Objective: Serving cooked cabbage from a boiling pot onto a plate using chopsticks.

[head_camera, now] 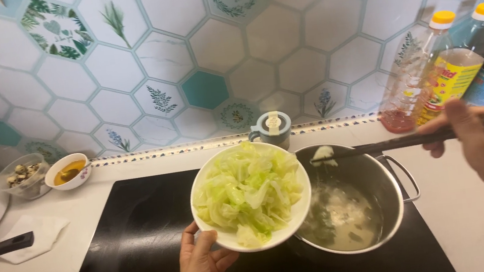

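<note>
While one bowl (251, 197) tilts, one pot (349, 203) (three bottles (449, 70))

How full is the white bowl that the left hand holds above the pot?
Full: the white bowl is heaped with pale green cabbage up to its rim, held by the left hand.

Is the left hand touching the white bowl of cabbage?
Touching. The head view shows the left hand under the white bowl, its fingers pressed against the rim and underside, holding it tilted above the steel pot.
</note>
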